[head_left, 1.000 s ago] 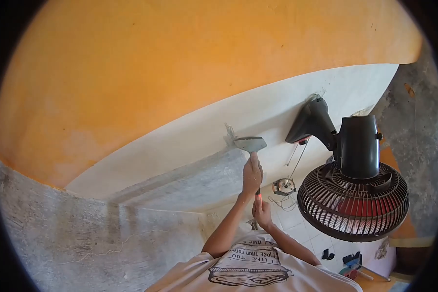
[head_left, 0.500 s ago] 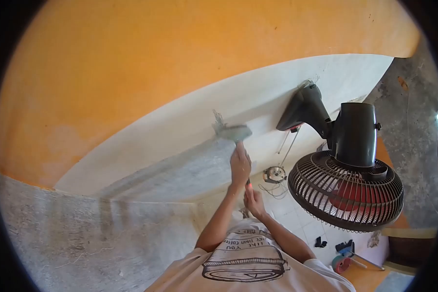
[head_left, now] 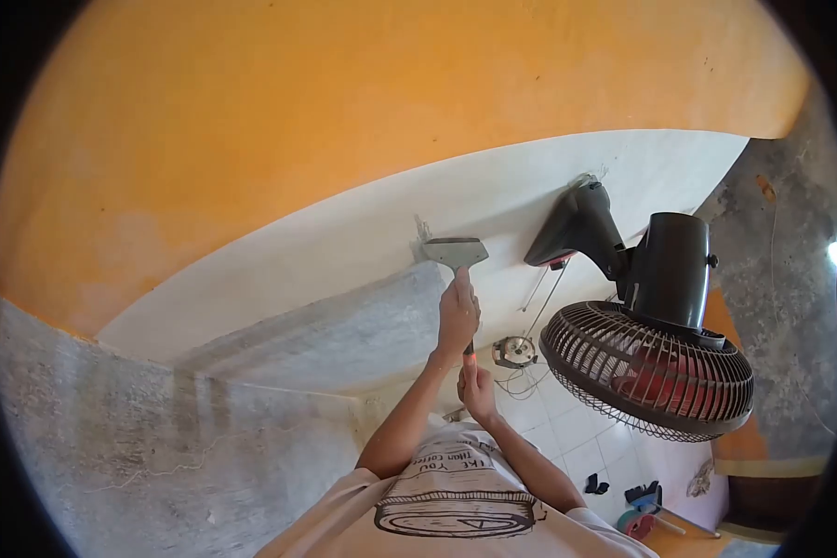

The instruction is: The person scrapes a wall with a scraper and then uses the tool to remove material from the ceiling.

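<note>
A long-handled scraper (head_left: pixel 456 251) with a wide grey head stands upright before the wall, its head by a scraped patch (head_left: pixel 422 228) on the white band. My left hand (head_left: pixel 458 318) is wrapped round the handle just below the head. Lower down, my right hand (head_left: pixel 477 391) is closed round the same handle, under its orange part. Whether the scraper's edge touches the wall cannot be made out.
A black wall fan (head_left: pixel 651 372) juts out on the right, close to my right arm. The wall is orange (head_left: pixel 251 121) above, white and bare grey (head_left: pixel 325 335) below. A round device with cords (head_left: pixel 514 352) is below the fan's mount. Tools (head_left: pixel 644 502) lie at the lower right.
The scraper's head has tilted, so its face shows more clearly. Wall and fan have shifted in the view. Both hands keep their hold on the handle.
</note>
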The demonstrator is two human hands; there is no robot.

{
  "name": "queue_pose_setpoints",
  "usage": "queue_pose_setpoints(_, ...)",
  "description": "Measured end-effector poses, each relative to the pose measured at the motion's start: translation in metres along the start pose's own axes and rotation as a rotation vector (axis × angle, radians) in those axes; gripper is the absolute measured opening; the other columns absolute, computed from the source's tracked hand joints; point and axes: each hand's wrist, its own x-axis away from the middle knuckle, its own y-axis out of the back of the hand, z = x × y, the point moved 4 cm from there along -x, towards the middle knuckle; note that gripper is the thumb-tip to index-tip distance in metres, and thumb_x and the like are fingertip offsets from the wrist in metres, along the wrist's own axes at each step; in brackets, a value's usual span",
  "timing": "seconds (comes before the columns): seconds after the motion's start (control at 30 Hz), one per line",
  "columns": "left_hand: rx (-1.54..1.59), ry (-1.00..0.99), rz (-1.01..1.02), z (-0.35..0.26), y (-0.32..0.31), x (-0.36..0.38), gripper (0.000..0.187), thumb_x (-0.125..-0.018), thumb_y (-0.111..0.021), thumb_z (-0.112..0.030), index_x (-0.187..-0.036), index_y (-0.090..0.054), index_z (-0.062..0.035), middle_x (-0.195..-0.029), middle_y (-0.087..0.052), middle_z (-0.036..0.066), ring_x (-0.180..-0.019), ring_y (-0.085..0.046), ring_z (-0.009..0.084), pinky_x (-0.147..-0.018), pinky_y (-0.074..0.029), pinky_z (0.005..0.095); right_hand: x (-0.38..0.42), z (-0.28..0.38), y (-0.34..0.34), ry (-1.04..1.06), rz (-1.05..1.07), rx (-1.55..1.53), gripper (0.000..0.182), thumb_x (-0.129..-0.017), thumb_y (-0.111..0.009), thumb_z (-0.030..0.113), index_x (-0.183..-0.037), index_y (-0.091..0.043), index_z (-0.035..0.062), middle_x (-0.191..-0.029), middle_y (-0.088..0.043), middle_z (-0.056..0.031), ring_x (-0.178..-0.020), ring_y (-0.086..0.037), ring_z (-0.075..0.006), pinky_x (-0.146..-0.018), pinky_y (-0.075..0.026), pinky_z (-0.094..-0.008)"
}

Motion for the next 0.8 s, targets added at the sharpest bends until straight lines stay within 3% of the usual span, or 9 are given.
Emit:
queue_pose_setpoints(0.17,-0.062,-0.010,-0.087,0.022,0.007,0.000,0.053,-0.104,-0.035,-0.057,-0.070,-0.034,-0.0159,-0.048,-0.028,-0.006,-0.035,-0.026,0.0056,-0.033,-0.021,0.0254,0.003,-0.013,0.002,-0.005,-0.006,0.065,0.062,-0.103,-0.038,0.057,-0.063,-0.040,0.0102,-0.049,-0.038,0.0035,-0.041,-0.037,-0.0062,-0.039,-0.028,-0.0250)
queue_pose_setpoints(0.27,-0.031,-0.201,-0.032,-0.022,-0.001,-0.009,0.054,-0.104,-0.034,-0.057,-0.069,-0.033,-0.0157,-0.048,-0.028,-0.007,-0.035,-0.026,0.0053,-0.033,-0.021,0.0253,-0.008,0.019,-0.004,0.054,-0.023,0.044,0.061,-0.103,-0.042,0.052,-0.061,-0.043,0.0077,-0.050,-0.039,0.0039,-0.045,-0.039,-0.0072,-0.042,-0.031,-0.0288)
queue_pose_setpoints(0.37,-0.060,-0.130,0.033,-0.051,-0.007,-0.006,0.054,-0.104,-0.035,-0.057,-0.069,-0.035,-0.0148,-0.048,-0.031,-0.006,-0.035,-0.029,0.0056,-0.033,-0.023,0.0251,-0.006,0.043,-0.011,0.064,-0.028,0.032,0.062,-0.104,-0.038,0.053,-0.060,-0.041,0.0092,-0.050,-0.038,0.0042,-0.044,-0.038,-0.0066,-0.041,-0.029,-0.0274)
queue_pose_setpoints(0.4,-0.051,-0.129,0.027,-0.029,-0.003,-0.011,0.054,-0.104,-0.035,-0.057,-0.069,-0.035,-0.0148,-0.048,-0.031,-0.006,-0.035,-0.029,0.0056,-0.033,-0.023,0.0251,-0.005,0.044,-0.011,0.061,-0.015,0.020,0.065,-0.104,-0.035,0.055,-0.058,-0.038,0.0104,-0.049,-0.037,0.0034,-0.041,-0.037,-0.0064,-0.039,-0.028,-0.0259)
queue_pose_setpoints(0.47,-0.241,-0.380,-0.051,0.036,0.014,-0.029,0.054,-0.103,-0.035,-0.057,-0.070,-0.035,-0.0148,-0.048,-0.031,-0.006,-0.035,-0.029,0.0050,-0.033,-0.022,0.0249,0.002,0.018,-0.002,0.054,-0.006,0.059,0.064,-0.104,-0.036,0.055,-0.059,-0.038,0.0101,-0.049,-0.037,0.0032,-0.041,-0.037,-0.0066,-0.039,-0.028,-0.0259)
queue_pose_setpoints(0.5,-0.205,-0.329,-0.070,0.056,0.015,-0.029,0.054,-0.103,-0.035,-0.058,-0.070,-0.034,-0.0151,-0.048,-0.029,-0.006,-0.035,-0.028,0.0048,-0.032,-0.021,0.0248,0.004,0.008,0.001,0.043,-0.003,0.093,0.063,-0.105,-0.036,0.054,-0.059,-0.038,0.0098,-0.049,-0.037,0.0031,-0.041,-0.037,-0.0068,-0.039,-0.028,-0.0259)
queue_pose_setpoints(0.53,-0.206,-0.337,-0.065,0.028,0.009,-0.020,0.054,-0.103,-0.035,-0.058,-0.070,-0.034,-0.0151,-0.048,-0.029,-0.006,-0.035,-0.028,0.0048,-0.032,-0.021,0.0248,0.003,0.009,0.001,0.052,-0.006,0.090,0.063,-0.105,-0.036,0.054,-0.059,-0.038,0.0098,-0.049,-0.037,0.0031,-0.041,-0.037,-0.0068,-0.039,-0.028,-0.0259)
queue_pose_setpoints(0.6,-0.023,0.017,-0.035,-0.004,-0.004,-0.003,0.054,-0.103,-0.035,-0.058,-0.070,-0.035,-0.0152,-0.047,-0.029,-0.007,-0.034,-0.027,0.0052,-0.032,-0.020,0.0249,0.005,0.013,0.003,0.059,-0.013,0.053,0.062,-0.104,-0.038,0.053,-0.061,-0.039,0.0095,-0.049,-0.037,0.0033,-0.041,-0.037,-0.0066,-0.038,-0.028,-0.0254)
queue_pose_setpoints(0.8,0.012,0.070,-0.035,0.006,0.003,0.011,0.054,-0.103,-0.035,-0.059,-0.070,-0.035,-0.0152,-0.047,-0.029,-0.007,-0.034,-0.027,0.0052,-0.032,-0.020,0.0243,0.018,0.010,0.003,-0.041,-0.018,0.046,0.060,-0.104,-0.040,0.053,-0.062,-0.040,0.0101,-0.050,-0.036,0.0036,-0.041,-0.037,-0.0063,-0.039,-0.028,-0.0249)
